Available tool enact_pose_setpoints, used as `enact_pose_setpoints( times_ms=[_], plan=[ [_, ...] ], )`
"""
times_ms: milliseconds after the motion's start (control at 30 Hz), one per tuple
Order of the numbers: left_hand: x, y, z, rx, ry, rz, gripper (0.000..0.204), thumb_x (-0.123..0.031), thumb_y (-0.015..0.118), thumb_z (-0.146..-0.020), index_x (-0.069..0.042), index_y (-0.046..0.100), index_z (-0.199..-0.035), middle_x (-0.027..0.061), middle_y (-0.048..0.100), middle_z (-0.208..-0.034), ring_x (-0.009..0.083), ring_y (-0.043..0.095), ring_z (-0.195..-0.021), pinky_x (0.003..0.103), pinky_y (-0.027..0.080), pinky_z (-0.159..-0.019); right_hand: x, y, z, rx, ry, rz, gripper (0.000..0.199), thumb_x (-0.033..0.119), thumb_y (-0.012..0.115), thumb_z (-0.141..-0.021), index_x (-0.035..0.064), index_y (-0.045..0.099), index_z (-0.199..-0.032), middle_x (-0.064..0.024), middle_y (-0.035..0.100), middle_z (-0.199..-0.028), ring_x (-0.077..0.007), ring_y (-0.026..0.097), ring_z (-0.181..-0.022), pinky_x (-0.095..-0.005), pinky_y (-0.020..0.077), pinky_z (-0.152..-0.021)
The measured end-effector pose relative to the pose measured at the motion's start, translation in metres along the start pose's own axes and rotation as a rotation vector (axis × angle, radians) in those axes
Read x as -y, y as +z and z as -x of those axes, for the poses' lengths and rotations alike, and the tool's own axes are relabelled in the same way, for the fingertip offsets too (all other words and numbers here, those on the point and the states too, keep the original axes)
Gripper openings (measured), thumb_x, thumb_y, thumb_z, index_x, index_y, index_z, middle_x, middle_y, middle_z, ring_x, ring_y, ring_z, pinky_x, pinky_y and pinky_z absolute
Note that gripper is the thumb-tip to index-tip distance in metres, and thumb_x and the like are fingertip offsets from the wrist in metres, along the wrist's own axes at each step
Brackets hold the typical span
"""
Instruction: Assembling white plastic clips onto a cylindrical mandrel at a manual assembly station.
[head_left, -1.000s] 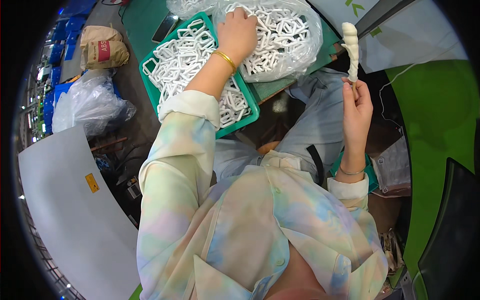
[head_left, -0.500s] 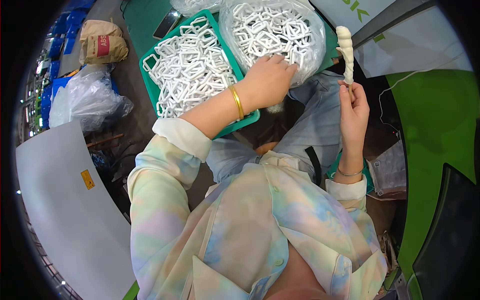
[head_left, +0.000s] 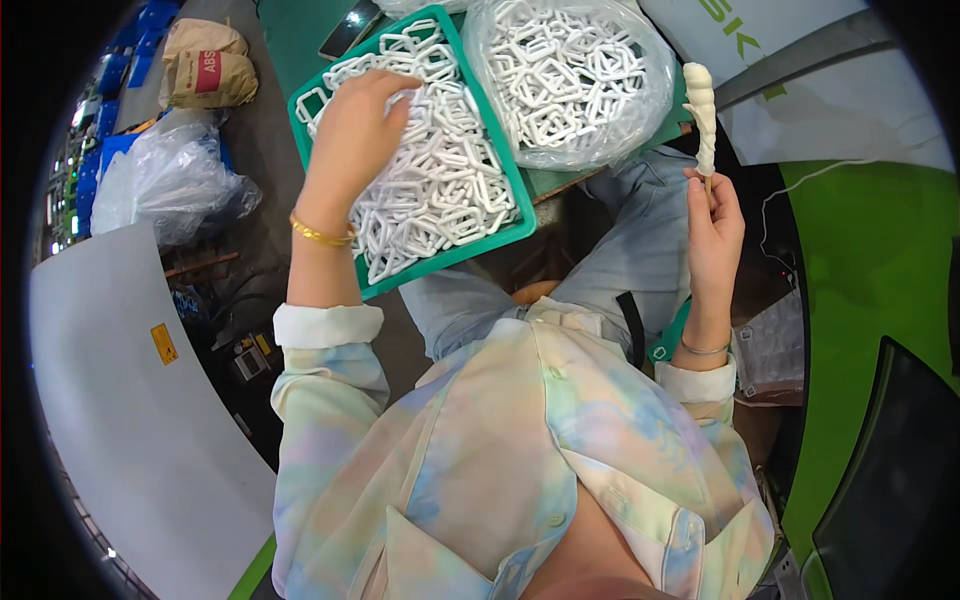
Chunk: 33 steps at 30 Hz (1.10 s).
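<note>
A green plastic basket (head_left: pixel 528 222) full of white, angular plastic loops (head_left: pixel 455 190) stands in front of me. Over its left part is my left hand (head_left: pixel 362 125), back upward, index finger and thumb apart, with no piece visible between them; the other fingers are partly hidden. On the right, my right hand (head_left: pixel 716 215) pinches the lower end of a thin wooden stick (head_left: pixel 708 186). Lumpy cream-white material (head_left: pixel 702 120) is wrapped around the stick's upper part, which points up.
Right of the basket sits a clear plastic bag (head_left: pixel 645 125) of similar white loops. A phone (head_left: pixel 350 28) lies behind the basket on the green tabletop (head_left: pixel 290 40). Brown paper sacks (head_left: pixel 215 80) and crumpled clear plastic (head_left: pixel 170 185) are at left. Grey-white machine panels (head_left: pixel 130 400) flank me.
My left hand has moved left, from the clear bag's near edge to over the basket. My right hand still holds the stick in nearly the same place.
</note>
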<state>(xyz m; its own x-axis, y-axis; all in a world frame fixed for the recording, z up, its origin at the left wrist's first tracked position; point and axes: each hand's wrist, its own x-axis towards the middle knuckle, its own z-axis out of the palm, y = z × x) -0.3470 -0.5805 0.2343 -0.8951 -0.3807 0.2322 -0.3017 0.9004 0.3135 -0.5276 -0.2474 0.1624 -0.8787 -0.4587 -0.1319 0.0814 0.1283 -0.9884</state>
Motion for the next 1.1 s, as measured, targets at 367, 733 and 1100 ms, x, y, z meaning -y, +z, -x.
enact_pose_setpoints(
  times_ms=[367,733,1100],
  plan=[
    [0.026,-0.035,0.048,0.222,-0.090,0.198,0.028,-0.006,0.066,-0.086,-0.004,0.068,-0.114,0.0121,0.067,-0.115,0.0287,0.061,-0.112,0.037,0.046,-0.100,0.006,0.026,0.000,0.112,-0.006,0.012,0.017,0.014,0.059,-0.102,0.0002,0.063,-0.110,0.0077,0.056,-0.086,0.0022,0.038,-0.070,-0.0157,0.0278,-0.061],
    [0.041,-0.001,0.024,0.229,0.041,-0.015,0.020,-0.016,0.072,-0.081,-0.009,0.069,-0.099,0.0065,0.067,-0.105,0.0292,0.063,-0.098,0.040,0.050,-0.086,0.013,0.039,0.006,0.145,-0.090,0.054,0.019,0.016,0.058,-0.102,-0.0008,0.063,-0.111,0.0062,0.058,-0.090,0.0005,0.042,-0.076,-0.0162,0.0314,-0.065],
    [0.047,-0.020,0.031,0.001,-0.300,0.454,0.020,-0.014,0.064,-0.096,0.000,0.063,-0.111,0.0074,0.066,-0.092,0.0149,0.063,-0.080,0.028,0.050,-0.074,0.017,0.041,0.008,0.120,-0.088,0.022,0.020,0.015,0.058,-0.102,-0.0017,0.062,-0.112,0.0056,0.059,-0.091,0.0005,0.044,-0.077,-0.0160,0.0327,-0.066]
  ],
)
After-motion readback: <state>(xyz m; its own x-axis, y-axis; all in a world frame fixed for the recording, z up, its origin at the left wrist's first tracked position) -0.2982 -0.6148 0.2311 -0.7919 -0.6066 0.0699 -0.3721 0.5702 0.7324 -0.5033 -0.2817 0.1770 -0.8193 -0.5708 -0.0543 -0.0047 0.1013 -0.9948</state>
